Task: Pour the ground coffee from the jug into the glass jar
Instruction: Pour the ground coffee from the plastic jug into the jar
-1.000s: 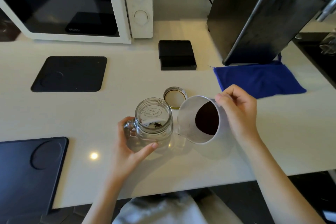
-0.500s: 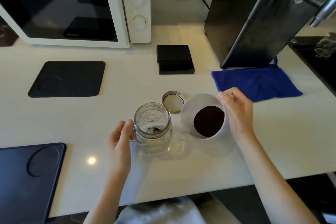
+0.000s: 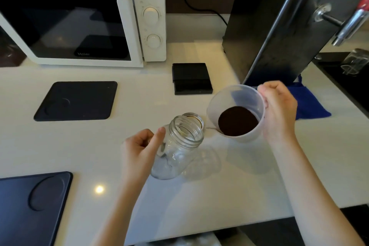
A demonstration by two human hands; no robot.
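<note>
The glass jar [image 3: 177, 148], a clear handled mason jar, is tilted with its open mouth leaning toward the right, a few dark specks inside. My left hand [image 3: 139, 150] grips it by the handle side. My right hand [image 3: 279, 112] holds the translucent white jug [image 3: 237, 112] to the right of the jar, held off the counter and tipped a little toward me. Dark ground coffee [image 3: 237, 121] lies in the jug's bottom. The jug's spout is near the jar's mouth but apart from it. The jar's metal lid [image 3: 196, 119] lies on the counter just behind the jar, mostly hidden.
A white microwave [image 3: 83, 18] stands at the back left, a tall black machine [image 3: 279, 22] at the back right with a blue cloth [image 3: 311, 104] at its foot. A small black scale [image 3: 191, 78] and dark mats [image 3: 75, 100] [image 3: 30, 209] lie on the white counter [image 3: 199, 195].
My left hand has closed on the jar and tilted it toward the jug. My right hand has lifted the jug and brought it more upright, so the coffee settled to the bottom.
</note>
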